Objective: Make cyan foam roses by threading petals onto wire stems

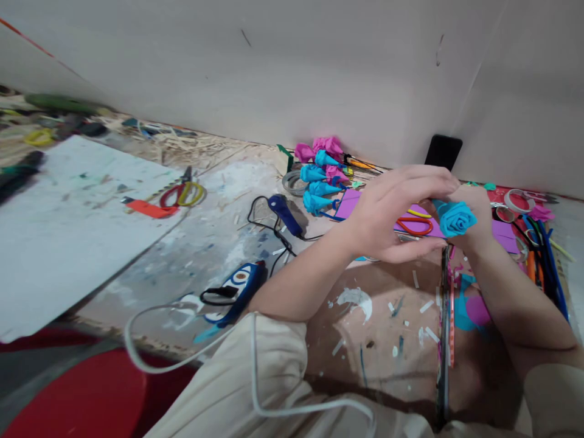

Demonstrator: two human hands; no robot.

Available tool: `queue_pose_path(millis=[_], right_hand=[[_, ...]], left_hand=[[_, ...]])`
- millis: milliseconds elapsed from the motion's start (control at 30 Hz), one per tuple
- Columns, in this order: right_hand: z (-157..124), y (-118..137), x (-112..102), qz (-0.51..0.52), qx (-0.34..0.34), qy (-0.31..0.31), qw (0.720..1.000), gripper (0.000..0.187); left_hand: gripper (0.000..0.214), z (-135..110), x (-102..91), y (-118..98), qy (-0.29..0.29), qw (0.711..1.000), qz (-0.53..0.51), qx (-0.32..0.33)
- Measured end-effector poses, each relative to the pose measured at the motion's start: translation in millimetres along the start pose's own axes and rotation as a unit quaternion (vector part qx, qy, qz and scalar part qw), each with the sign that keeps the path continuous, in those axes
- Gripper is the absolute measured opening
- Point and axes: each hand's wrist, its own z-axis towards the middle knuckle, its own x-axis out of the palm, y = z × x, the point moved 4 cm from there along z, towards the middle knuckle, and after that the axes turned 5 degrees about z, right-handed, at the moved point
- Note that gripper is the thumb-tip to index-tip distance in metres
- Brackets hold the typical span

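Note:
Over the table, a rolled blue paper rose (456,219) faces me between my two hands. My right hand (477,210) is behind the flower and appears closed around its base; most of its fingers are hidden. My left hand (392,210) curves over from the left. Its fingers arch above the rose near the right hand, and its thumb stretches out apart below. Beneath the hands lie purple paper (504,234) and orange-handled scissors (415,227). Finished blue paper flowers (319,198) and pink paper flowers (327,146) lie left of my hands.
A blue glue gun (239,292) with its cord and a blue-handled tool (283,214) sit to the left. Farther left are red-yellow scissors (185,191), orange strip (150,208) and a white board (82,243). A phone (443,152) leans on the wall; a red stool (82,395) stands below.

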Motion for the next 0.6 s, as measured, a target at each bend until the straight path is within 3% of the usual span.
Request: queue_pose_path(millis=[100, 300, 400, 533, 600], right_hand=[[-0.8, 0.6, -0.6, 0.007, -0.044, -0.003, 0.999, 0.015], [-0.1, -4.9, 1.9, 0.027, 0.023, 0.011, 0.999, 0.010], [3.1, 0.2, 2.1, 0.055, 0.008, -0.006, 0.998, 0.012], [5.5, 4.4, 1.9, 0.077, -0.021, -0.016, 0.997, 0.015], [5.1, 0.0, 2.5, 0.065, 0.030, -0.002, 0.997, 0.018]], left_hand=[[0.041, 1.9, 0.1, -1.1, 0.030, 0.999, -0.009, -0.018], [0.032, 1.5, 2.2, -8.4, 0.020, 1.000, 0.016, -0.018], [0.027, 1.8, 2.9, -9.9, 0.011, 1.000, 0.004, -0.026], [0.040, -0.6, 2.5, -8.3, -0.016, 1.000, -0.005, -0.024], [0.046, -2.4, 2.5, -6.2, -0.014, 0.999, 0.005, -0.038]])
